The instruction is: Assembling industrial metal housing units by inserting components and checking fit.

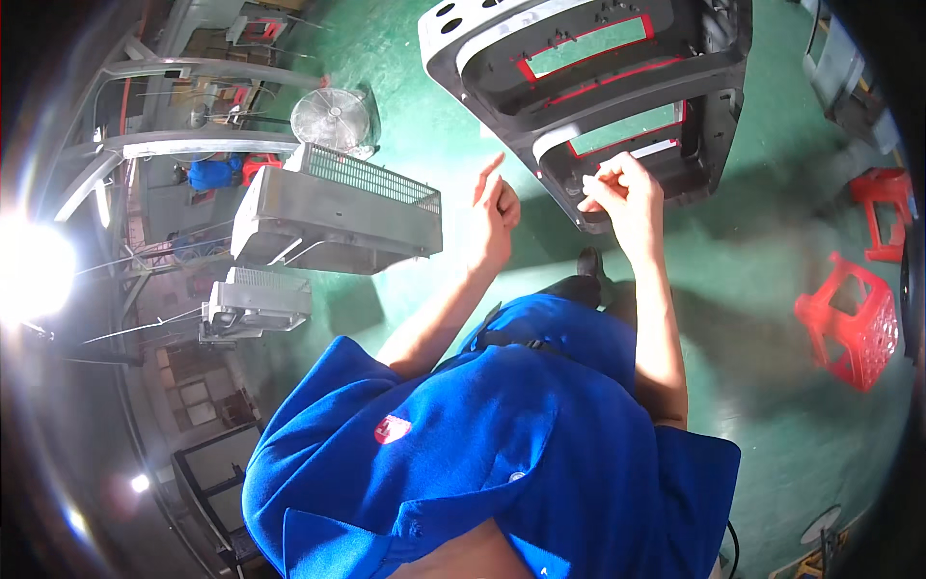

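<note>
A large dark grey moulded frame [579, 103] stands in front of me. Red strips edge its two rectangular window openings. Just over its near end is my right hand [632, 207], thumb and fingertips pinched together; whatever may be between them is too small to make out. My left hand [496, 214] is raised to the left of the frame, apart from it. Its index finger stretches outward while the other fingers bend loosely, and nothing shows in it. Small dark clips or pegs [562, 39] stick up along the frame's far window.
Left of my left hand is a grey metal box with a grille [352, 217], with a similar smaller unit [258, 301] beyond. A round fan [333, 121] stands at the far left. Red plastic stools [849, 323] are on the green floor [762, 289] at the right.
</note>
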Motion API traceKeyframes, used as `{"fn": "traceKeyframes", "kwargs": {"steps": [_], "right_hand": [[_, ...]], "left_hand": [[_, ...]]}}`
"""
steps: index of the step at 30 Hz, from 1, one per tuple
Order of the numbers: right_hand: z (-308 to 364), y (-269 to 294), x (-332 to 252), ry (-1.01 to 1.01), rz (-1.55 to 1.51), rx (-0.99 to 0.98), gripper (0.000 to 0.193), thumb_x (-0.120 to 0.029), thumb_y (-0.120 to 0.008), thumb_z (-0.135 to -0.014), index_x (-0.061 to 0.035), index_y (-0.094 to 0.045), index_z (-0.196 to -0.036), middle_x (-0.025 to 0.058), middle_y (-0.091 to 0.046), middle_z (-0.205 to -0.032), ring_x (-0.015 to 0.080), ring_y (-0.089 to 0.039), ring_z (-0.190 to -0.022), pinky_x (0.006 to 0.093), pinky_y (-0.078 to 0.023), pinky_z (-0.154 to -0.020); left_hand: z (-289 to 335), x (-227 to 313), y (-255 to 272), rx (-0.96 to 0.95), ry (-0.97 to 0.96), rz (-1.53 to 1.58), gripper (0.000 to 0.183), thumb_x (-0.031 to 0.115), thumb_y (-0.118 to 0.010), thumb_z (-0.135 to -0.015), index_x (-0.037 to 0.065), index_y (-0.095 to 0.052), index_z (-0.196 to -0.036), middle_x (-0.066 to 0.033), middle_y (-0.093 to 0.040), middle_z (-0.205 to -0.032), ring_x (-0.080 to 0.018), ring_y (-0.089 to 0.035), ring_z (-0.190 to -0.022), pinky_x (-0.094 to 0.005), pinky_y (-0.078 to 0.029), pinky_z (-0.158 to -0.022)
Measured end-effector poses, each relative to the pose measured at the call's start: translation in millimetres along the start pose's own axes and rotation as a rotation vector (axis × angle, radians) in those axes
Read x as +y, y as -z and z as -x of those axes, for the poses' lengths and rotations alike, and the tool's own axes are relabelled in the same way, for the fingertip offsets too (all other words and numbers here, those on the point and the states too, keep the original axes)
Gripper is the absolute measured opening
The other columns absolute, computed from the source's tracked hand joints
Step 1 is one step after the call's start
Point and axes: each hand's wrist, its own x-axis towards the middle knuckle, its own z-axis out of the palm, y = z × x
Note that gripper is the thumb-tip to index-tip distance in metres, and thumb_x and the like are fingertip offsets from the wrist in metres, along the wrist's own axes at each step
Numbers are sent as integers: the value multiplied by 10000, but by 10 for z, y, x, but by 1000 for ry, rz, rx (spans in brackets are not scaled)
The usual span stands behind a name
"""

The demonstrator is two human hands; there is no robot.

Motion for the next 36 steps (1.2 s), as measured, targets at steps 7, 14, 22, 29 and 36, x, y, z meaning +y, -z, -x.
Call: {"fn": "traceKeyframes", "kwargs": {"steps": [7, 14, 22, 29, 36], "right_hand": [[-22, -164, 179, 120, 108, 176, 91, -22, -643, -792, 25, -615, -865, 84, -651, -722, 141, -655, -650, 236, -484, -589], [-253, -521, 741, 252, -54, 337, 121, -35, -673, -770, -9, -646, -885, 90, -660, -775, 143, -656, -685, 250, -504, -594], [-734, -901, 1222, 460, 318, 689, 116, -152, -740, -698, -82, -667, -753, 22, -597, -743, 152, -590, -628, 283, -460, -551], [-943, -1000, 1406, 527, 196, 838, 127, -128, -754, -674, -107, -699, -787, 18, -562, -704, 143, -555, -590, 282, -436, -517], [-1110, -1064, 1356, 556, 278, 848, 127, -94, -750, -661, -91, -698, -777, 36, -578, -702, 158, -566, -600, 293, -434, -534]], "left_hand": [[-83, -15, 39, -104, 116, 15, 534, 95, -397, -940, 185, -216, -1434, 36, -282, -610, -58, -257, -486, -189, -226, -439], [-274, -128, 259, -206, 127, -38, 542, 73, -373, -939, 137, -175, -1440, 26, -313, -609, -66, -270, -487, -197, -234, -429], [-623, -255, 569, -282, 143, -115, 478, 83, -367, -944, 93, -236, -1404, 30, -303, -621, -52, -276, -481, -181, -227, -389], [-744, -167, 590, -292, 223, -68, 375, 87, -368, -950, 77, -340, -1324, 26, -292, -627, -64, -270, -485, -198, -232, -400], [-800, -114, 611, -330, 232, -45, 330, 92, -386, -945, 67, -395, -1274, 31, -292, -633, -59, -275, -505, -196, -229, -432]]}}
